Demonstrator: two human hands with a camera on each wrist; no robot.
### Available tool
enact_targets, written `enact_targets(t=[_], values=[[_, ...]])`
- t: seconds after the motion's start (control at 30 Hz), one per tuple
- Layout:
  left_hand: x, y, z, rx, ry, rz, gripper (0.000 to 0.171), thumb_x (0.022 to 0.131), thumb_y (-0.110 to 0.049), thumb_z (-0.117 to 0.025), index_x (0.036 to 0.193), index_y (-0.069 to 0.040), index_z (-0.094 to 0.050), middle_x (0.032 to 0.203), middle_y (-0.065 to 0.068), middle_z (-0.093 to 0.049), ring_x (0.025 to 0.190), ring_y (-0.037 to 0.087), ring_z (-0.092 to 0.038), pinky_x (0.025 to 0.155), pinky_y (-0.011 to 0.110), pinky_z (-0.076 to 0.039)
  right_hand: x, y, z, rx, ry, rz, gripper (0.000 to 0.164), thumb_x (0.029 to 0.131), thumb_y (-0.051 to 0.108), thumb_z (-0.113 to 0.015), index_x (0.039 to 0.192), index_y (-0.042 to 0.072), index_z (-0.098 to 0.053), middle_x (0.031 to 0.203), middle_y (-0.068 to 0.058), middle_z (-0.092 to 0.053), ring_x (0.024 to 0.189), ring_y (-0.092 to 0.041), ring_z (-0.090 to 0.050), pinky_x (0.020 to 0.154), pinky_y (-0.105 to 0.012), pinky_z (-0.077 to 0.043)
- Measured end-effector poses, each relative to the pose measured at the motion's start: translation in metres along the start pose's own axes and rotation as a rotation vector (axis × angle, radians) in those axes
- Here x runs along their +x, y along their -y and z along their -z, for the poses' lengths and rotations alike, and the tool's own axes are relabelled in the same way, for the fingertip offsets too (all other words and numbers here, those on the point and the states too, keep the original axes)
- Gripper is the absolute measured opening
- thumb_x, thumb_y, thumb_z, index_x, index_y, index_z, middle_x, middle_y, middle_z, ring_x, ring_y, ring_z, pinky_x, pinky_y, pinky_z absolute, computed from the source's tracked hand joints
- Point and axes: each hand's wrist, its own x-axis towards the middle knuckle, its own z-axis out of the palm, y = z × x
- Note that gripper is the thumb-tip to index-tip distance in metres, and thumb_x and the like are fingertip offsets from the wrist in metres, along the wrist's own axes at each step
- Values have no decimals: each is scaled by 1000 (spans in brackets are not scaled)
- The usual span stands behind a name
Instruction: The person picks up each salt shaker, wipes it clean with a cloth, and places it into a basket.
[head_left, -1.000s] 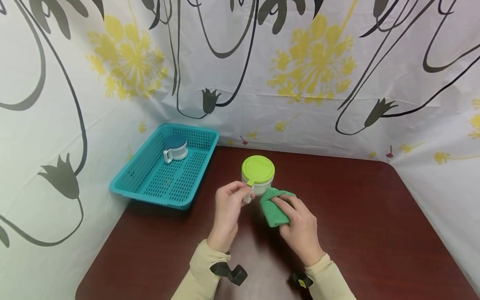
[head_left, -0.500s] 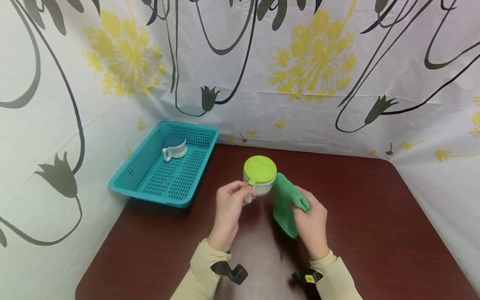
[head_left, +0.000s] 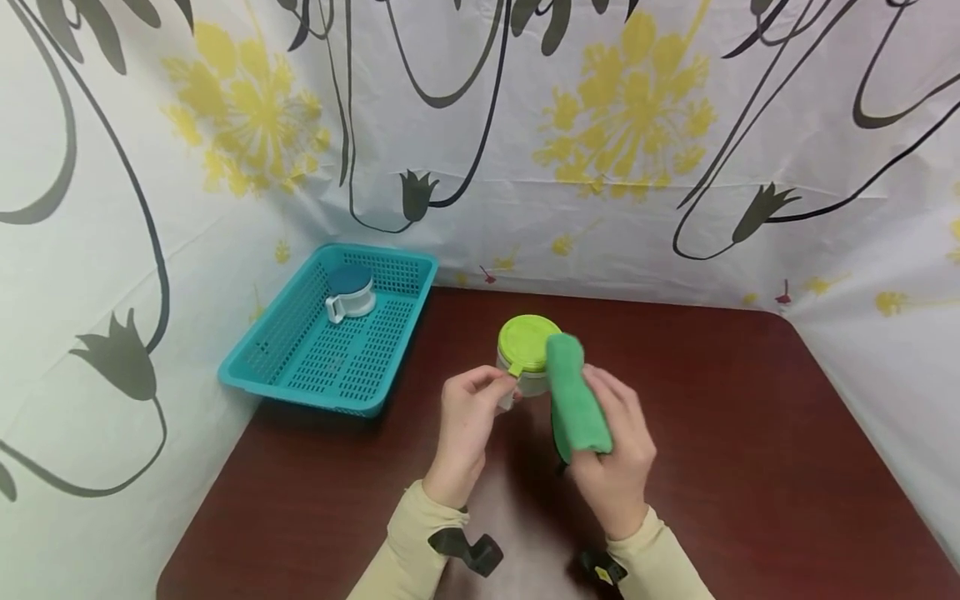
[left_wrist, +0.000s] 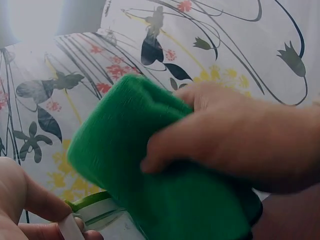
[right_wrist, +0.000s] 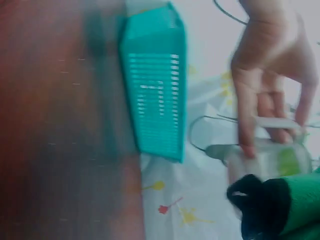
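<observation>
A small clear jar [head_left: 534, 384] with a lime-green lid [head_left: 529, 342] and a white side handle hangs above the table. My left hand [head_left: 470, 425] pinches that handle [left_wrist: 71, 227] between thumb and fingers. On the jar's right side, my right hand [head_left: 618, 446] grips a folded green cloth [head_left: 573, 400], thumb on one face and fingers behind. The cloth overlaps the lid's right edge in the head view and covers much of the jar in the left wrist view. Blurred in the right wrist view, the left hand [right_wrist: 272, 65] shows beyond the cloth [right_wrist: 305, 202].
A turquoise perforated basket [head_left: 300, 392] stands at the back left of the dark red table [head_left: 720, 433]. Inside it sits a similar jar with a blue lid [head_left: 350, 279] and white handle. A white patterned sheet [head_left: 480, 150] rises behind the table and along both sides.
The cloth was bunched at the jar's lower right, then swung away to the right and hung down. Now it is folded upright against the jar's right side. The jar shifted slightly right.
</observation>
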Motion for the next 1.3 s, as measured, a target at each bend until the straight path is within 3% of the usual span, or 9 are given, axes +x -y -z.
enact_targets(t=[0.1, 0.17, 0.3, 0.47, 0.73, 0.9, 1.07, 1.17, 1.3], values=[[-1, -1, -1, 23, -4, -7, 15, 88, -11, -72, 84, 3, -74, 79, 16, -66, 77, 28, -59, 71, 40, -53, -8, -4, -7, 6, 75, 84, 50, 74, -3, -51, 121, -6, -68, 121, -26, -63, 110, -37, -64, 100, -27, -46], [-2, -1, -2, 33, -10, -7, 14, 87, -11, -73, 83, 2, -75, 77, 11, -64, 76, 25, -57, 70, 40, -52, -13, -7, -9, 1, 104, 102, 49, 75, -2, -53, 122, -5, -67, 125, -28, -60, 113, -40, -62, 101, -27, -46], [-5, -2, -4, 46, -10, -11, 11, 85, -9, -73, 81, 1, -75, 75, 9, -62, 73, 24, -54, 67, 37, -51, -19, -12, -10, -10, 157, 54, 53, 78, 1, -57, 130, -3, -63, 138, -30, -51, 123, -44, -54, 103, -26, -43], [-8, -2, -6, 48, 16, 4, 11, 85, -9, -73, 79, 0, -75, 73, 10, -60, 71, 23, -53, 64, 31, -49, -24, -17, -8, -40, 215, -12, 67, 72, -4, -55, 138, 0, -57, 148, -28, -42, 129, -41, -50, 103, -22, -40], [-9, -5, -7, 29, 39, -12, 13, 85, -10, -72, 80, 2, -74, 74, 12, -65, 73, 25, -60, 67, 36, -52, -28, -24, -8, -95, 194, -63, 67, 76, -9, -55, 143, 3, -55, 148, -22, -46, 131, -38, -50, 106, -22, -39], [-9, -6, -5, 0, 51, 4, 14, 86, -9, -71, 82, 5, -72, 78, 22, -67, 75, 34, -64, 70, 38, -55, -31, -26, -8, -103, 199, -124, 74, 73, -9, -49, 146, 5, -52, 147, -17, -48, 131, -35, -51, 108, -25, -38], [-8, -5, -4, -34, 54, 9, 14, 86, -6, -69, 82, 7, -71, 79, 27, -65, 74, 35, -65, 72, 40, -57, -36, -36, -7, -103, 229, -244, 67, 86, -7, -53, 150, 12, -47, 146, -6, -53, 130, -27, -53, 107, -28, -39], [-7, -5, -3, -66, 56, 7, 13, 86, -4, -67, 81, 8, -70, 77, 27, -65, 71, 31, -66, 71, 38, -58, -39, -43, -3, -100, 279, -382, 65, 94, 0, -60, 152, 24, -45, 145, 4, -54, 128, -19, -55, 103, -26, -42], [-8, -5, -4, -86, 61, 16, 14, 86, -4, -68, 83, 9, -70, 76, 24, -65, 71, 31, -66, 72, 38, -58, -41, -50, 1, -55, 338, -600, 66, 95, 2, -61, 148, 39, -47, 140, 12, -57, 122, -9, -58, 94, -24, -47]])
